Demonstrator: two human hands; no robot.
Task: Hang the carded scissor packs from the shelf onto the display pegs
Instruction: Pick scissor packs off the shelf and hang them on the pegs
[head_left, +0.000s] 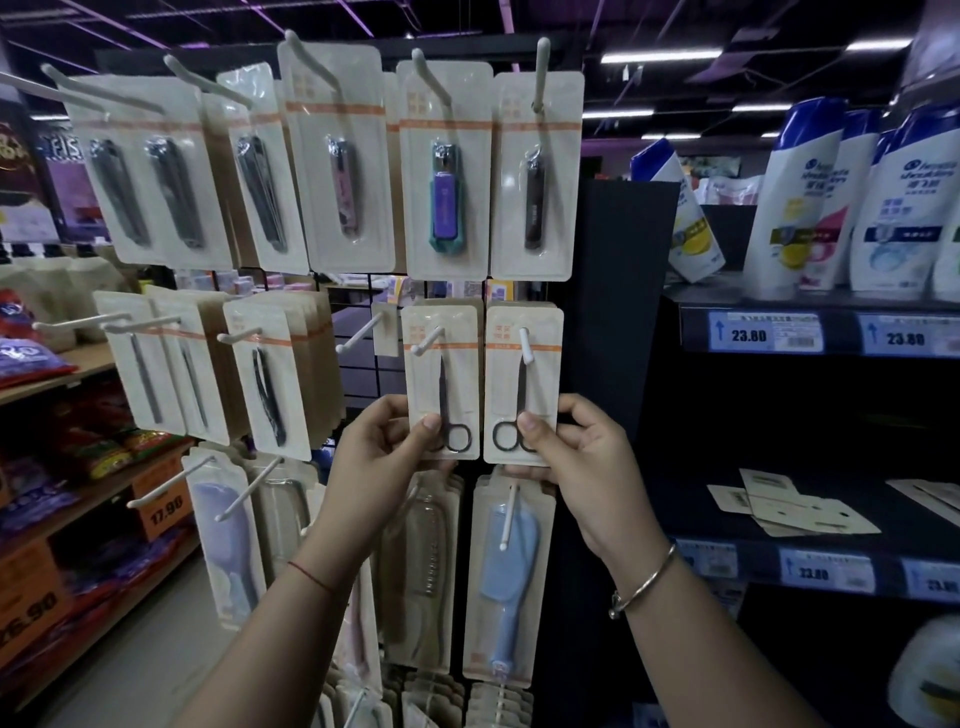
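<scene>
Two carded scissor packs hang side by side in the middle row of the peg rack. My left hand (387, 452) pinches the bottom of the left scissor pack (441, 364), which hangs on a white peg (427, 340). My right hand (569, 447) pinches the bottom of the right scissor pack (524, 374), threaded on its own peg (525, 344). Each card is pale with an orange stripe and holds small black scissors. Several more cards (795, 506) lie flat on the dark shelf at the right.
An empty peg (358, 338) sticks out just left of the scissors. Nail clipper packs (447, 176) hang above, tweezer packs (270, 384) to the left, and a blue brush pack (506, 571) below. Shampoo bottles (800, 197) stand on the upper right shelf.
</scene>
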